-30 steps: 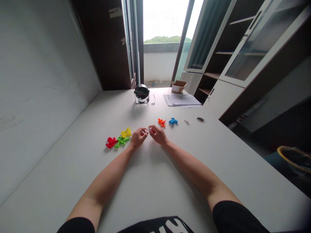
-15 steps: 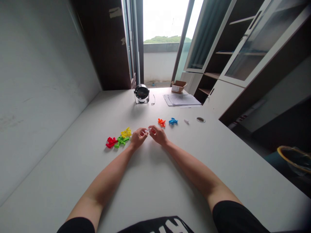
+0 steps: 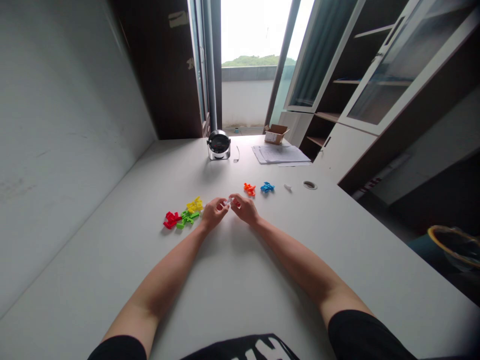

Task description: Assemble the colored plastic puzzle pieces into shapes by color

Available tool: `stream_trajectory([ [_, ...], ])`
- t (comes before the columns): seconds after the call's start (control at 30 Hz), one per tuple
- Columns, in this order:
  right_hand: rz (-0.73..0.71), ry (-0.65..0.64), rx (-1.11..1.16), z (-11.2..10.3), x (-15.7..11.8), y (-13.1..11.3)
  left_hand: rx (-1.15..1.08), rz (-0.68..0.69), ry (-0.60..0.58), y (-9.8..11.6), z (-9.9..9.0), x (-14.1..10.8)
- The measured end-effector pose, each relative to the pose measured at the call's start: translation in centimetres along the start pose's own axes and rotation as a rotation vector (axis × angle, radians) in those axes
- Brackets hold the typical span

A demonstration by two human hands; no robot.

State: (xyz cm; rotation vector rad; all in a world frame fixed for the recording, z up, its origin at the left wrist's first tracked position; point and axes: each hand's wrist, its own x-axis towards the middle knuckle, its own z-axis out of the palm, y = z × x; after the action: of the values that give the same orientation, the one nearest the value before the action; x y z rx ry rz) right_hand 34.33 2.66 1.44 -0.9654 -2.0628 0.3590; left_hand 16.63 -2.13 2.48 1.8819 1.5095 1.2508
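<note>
Near the middle of the table, my left hand (image 3: 214,212) and my right hand (image 3: 244,208) meet with fingertips pinched on small white plastic pieces (image 3: 227,202). Fingers cover most of these pieces, so I cannot tell how they are joined. Just left of my left hand lie piles of yellow plastic pieces (image 3: 195,204), green plastic pieces (image 3: 188,218) and red plastic pieces (image 3: 172,220). Beyond my right hand are orange plastic pieces (image 3: 249,189) and blue plastic pieces (image 3: 267,187). A single white piece (image 3: 287,187) rests farther right.
A round cable hole (image 3: 309,185) with a pale ring is set in the white table (image 3: 240,290). At the back stand a black round device (image 3: 218,144) on a metal stand, papers (image 3: 281,154) and an open cardboard box (image 3: 276,134). A wall (image 3: 56,150) borders the left side.
Both hands stay almost in place; the left fingertips shift very slightly right around the white pieces. The coloured piles are unmoved.
</note>
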Motion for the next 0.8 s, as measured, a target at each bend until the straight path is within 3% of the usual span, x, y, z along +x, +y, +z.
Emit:
stream_trajectory([
  [0.8, 0.016, -0.014, -0.041, -0.13, 0.03, -0.35, 0.011, 0.012, -0.005, 0.05, 0.02, -0.03],
])
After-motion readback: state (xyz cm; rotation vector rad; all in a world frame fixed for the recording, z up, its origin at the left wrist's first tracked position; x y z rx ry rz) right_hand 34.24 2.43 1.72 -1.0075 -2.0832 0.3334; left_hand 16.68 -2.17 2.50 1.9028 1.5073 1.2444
